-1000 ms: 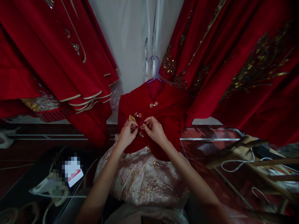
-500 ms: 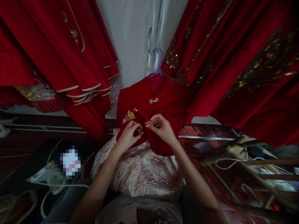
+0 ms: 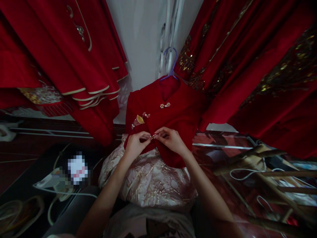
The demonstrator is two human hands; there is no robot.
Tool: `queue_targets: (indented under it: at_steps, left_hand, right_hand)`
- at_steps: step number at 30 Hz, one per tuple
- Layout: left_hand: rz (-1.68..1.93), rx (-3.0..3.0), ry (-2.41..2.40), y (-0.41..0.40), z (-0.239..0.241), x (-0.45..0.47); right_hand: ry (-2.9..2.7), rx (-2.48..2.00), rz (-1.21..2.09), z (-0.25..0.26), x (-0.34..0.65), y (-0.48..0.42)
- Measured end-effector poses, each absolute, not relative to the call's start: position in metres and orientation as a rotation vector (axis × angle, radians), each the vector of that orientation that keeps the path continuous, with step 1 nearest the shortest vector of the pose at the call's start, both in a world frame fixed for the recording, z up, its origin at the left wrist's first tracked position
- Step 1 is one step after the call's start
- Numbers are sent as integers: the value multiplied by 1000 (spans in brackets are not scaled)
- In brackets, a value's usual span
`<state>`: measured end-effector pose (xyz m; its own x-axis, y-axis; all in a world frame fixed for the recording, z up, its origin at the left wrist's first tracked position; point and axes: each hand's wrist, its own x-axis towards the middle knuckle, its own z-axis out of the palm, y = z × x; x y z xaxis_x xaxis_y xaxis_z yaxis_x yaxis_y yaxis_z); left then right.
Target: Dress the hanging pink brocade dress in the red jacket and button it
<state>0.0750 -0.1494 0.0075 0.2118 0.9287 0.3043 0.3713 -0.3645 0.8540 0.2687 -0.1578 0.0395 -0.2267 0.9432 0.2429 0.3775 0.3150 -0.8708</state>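
Observation:
A red jacket hangs in front of me on a purple hanger. My left hand and my right hand meet at its lower front opening. Each pinches one half of a beaded clasp, and the halves touch or nearly touch between the fingertips; whether they are joined I cannot tell. Higher up, a similar pearl clasp lies across the chest. Left of the opening sits a gold fan-shaped brooch with a beaded tassel. Below the jacket, pale brocade fabric covers my lap.
Red garments with pale edging hang at the left, and red gold-sequined garments at the right. A dark table with cords stands at lower left. Wooden bars of a rack or stool are at lower right.
My hands have come together, bringing the two clasp halves from a small gap apart to meeting at the jacket's opening. The view has shifted slightly.

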Motion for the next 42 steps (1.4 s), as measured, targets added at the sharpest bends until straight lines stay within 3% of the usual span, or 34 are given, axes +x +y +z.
queue_targets:
  at_steps: [14,20,32,42]
  left_hand:
    - [1183,1695,1222,-151,-2,78]
    - [1172,1983,1262,-146,8,72]
    - [1151,2053,1301,-157,19,59]
    - [1138,2042,1294,-153,12,69]
  right_hand:
    - [-1774,-1266,692,25,254,-157]
    - [-1814,-1288,578,19,251,-156]
    - [-1597,-1260,516,82,303,-169]
    - [-1688,-1259,606,83,294,-175]
